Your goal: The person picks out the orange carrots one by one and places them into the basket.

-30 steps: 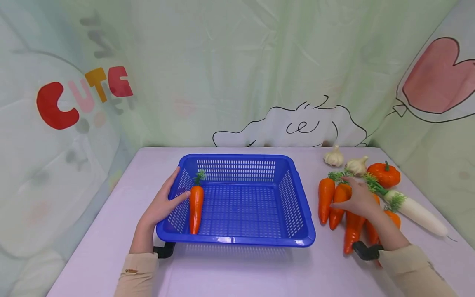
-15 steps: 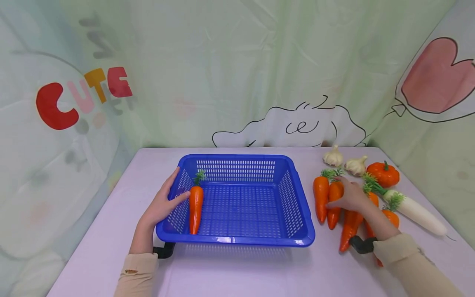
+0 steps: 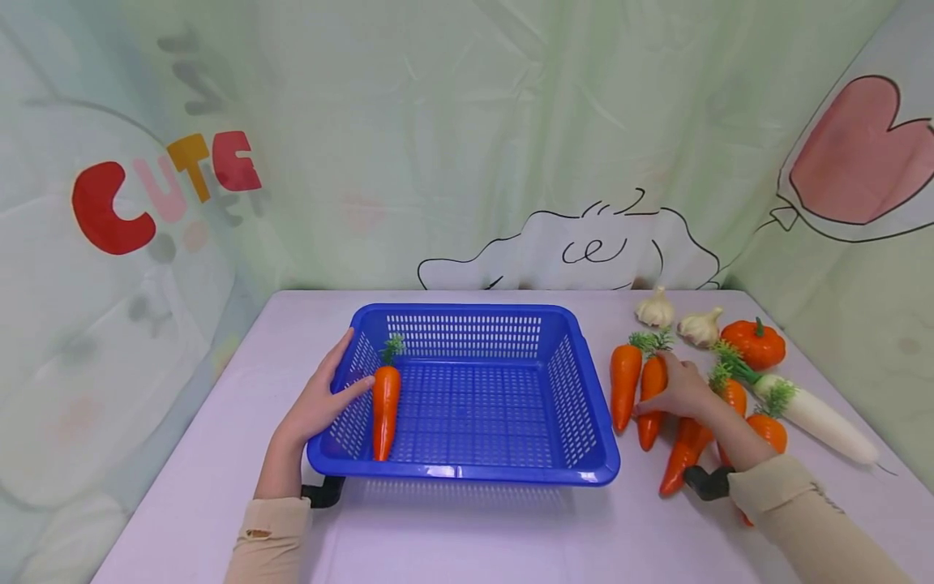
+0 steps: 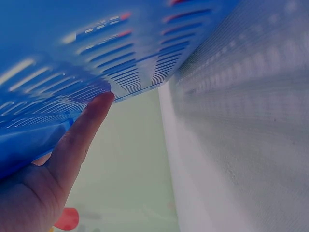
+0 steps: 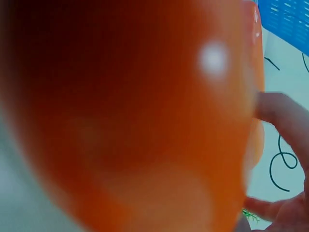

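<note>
Orange carrot [image 3: 652, 378] lies lengthwise, tip nearest, gripped by the right hand [image 3: 684, 388]; spread left hand [image 3: 318, 405] touches the basket [image 3: 511, 474].

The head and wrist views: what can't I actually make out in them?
- Head view: the right hand and its forearm hide parts of the carrots beneath them.
- Head view: the printed heart is cut off by the right edge.
- Left wrist view: the basket hides most of its inside behind its own wall; the left hand is cut off by the left and bottom edges.
- Right wrist view: the big orange shape is too close and blurred to identify.
</note>
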The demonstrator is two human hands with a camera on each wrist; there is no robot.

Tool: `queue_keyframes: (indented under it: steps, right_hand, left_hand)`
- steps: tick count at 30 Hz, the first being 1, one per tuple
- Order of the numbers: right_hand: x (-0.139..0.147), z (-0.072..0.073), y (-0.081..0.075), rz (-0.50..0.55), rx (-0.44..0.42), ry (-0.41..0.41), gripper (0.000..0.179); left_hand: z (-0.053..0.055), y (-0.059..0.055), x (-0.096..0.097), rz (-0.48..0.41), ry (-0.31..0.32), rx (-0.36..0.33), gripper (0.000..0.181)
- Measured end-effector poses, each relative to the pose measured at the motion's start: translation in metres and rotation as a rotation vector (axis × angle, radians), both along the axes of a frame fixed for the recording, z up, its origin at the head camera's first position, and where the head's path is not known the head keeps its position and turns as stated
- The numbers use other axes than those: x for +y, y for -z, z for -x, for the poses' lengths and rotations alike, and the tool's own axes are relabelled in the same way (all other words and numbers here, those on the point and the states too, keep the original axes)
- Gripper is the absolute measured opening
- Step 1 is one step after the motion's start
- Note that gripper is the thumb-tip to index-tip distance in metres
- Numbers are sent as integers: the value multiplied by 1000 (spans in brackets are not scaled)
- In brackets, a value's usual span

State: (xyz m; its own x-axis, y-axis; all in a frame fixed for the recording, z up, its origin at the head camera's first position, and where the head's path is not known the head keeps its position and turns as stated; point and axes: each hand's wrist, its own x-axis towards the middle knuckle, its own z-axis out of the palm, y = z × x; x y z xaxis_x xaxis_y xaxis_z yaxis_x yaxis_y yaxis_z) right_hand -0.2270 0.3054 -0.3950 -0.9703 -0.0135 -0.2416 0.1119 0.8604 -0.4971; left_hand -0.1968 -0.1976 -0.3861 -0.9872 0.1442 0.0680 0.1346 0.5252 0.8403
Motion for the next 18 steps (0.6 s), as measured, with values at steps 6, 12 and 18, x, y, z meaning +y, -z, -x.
queue_keyframes:
  steps: [6,12,18]
  right_hand:
    - [-1,1,0,24,-24,38,116]
    - [0,0,-1,100,-36,56,115]
    - [4,-3,-3,191,-45,88,115]
  left_hand:
    - [0,0,0,0,1,3,81]
    - [0,1,0,0,3,3,81]
    - [0,0,0,-2,3,1,81]
